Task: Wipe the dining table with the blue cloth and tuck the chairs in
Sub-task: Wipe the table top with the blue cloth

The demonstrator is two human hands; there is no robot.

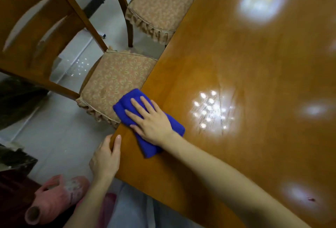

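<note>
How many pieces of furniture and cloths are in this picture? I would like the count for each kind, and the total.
chairs: 2 (nearer chair, farther chair)
dining table: 1
blue cloth: 1
Total: 4

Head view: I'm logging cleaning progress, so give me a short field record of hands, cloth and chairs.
right hand: flat on the blue cloth, pressing it down
left hand: holds the dining table edge, thumb on top
cloth position: folded, at the table's edge beside the near chair
chairs: near chair and far chair, seats mostly out from under the table
</note>
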